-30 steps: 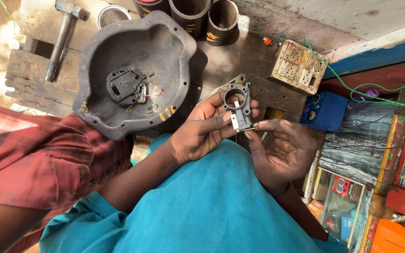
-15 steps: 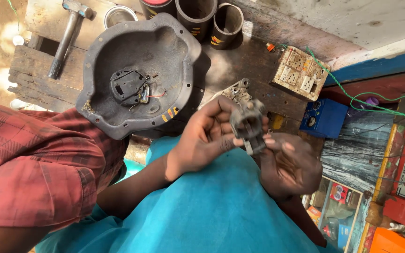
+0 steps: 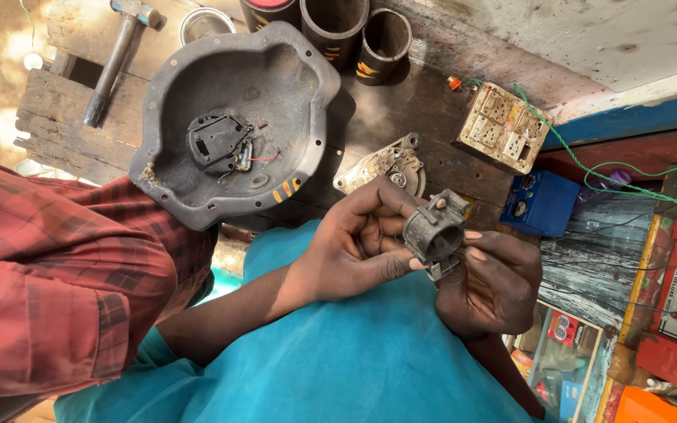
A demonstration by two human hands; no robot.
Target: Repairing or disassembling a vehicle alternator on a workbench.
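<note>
While we hold it up over our teal lap (image 3: 338,368), the grey ring-shaped metal housing (image 3: 435,232) sits pinched between both hands, its open bore facing the camera. Just behind it on the dark worktop (image 3: 370,117) lies a flat metal plate with gears (image 3: 384,168); further left is a big grey dished cover (image 3: 237,117) with a black part and wires inside. A hammer (image 3: 115,55), a blue box (image 3: 541,204) and a beige socket board (image 3: 503,129) sit around. Left hand (image 3: 358,243) is curled, fingertips on the housing's left side; right hand (image 3: 495,282) closes on it from below.
</note>
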